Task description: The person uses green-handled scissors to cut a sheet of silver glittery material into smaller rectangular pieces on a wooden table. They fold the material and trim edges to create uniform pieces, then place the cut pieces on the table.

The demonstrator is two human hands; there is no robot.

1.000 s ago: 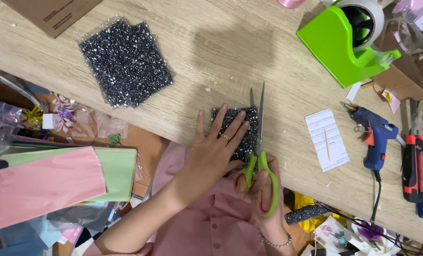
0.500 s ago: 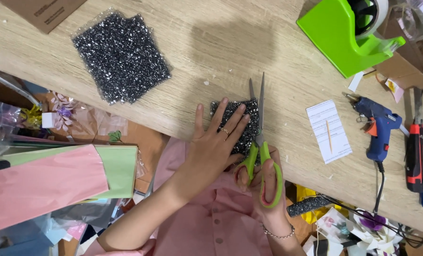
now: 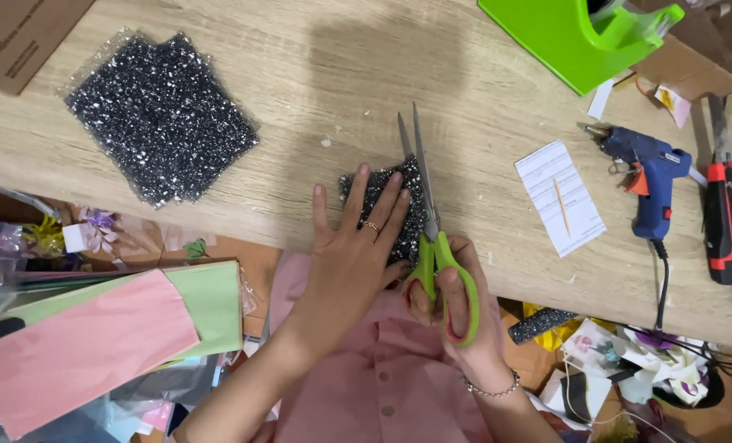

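My left hand (image 3: 353, 254) lies flat, fingers spread, on a small piece of black glitter foam (image 3: 407, 201) at the near edge of the wooden table (image 3: 316, 90). My right hand (image 3: 456, 316) grips green-handled scissors (image 3: 433, 238). The blades point away from me along the right side of the small piece, slightly apart. A bigger stack of the same black glitter sheets (image 3: 161, 115), in a clear wrapper, rests on the table to the far left.
A green tape dispenser (image 3: 579, 33) stands at the back right. A blue glue gun (image 3: 649, 176), a white paper slip with a toothpick (image 3: 560, 197) and a red-and-black tool (image 3: 731, 221) lie at right. Pink and green paper sheets (image 3: 95, 336) sit below the table's left.
The scissors have slid forward along the small glitter piece's right side, and the view has shifted nearer. My left hand stays pressed on the piece.
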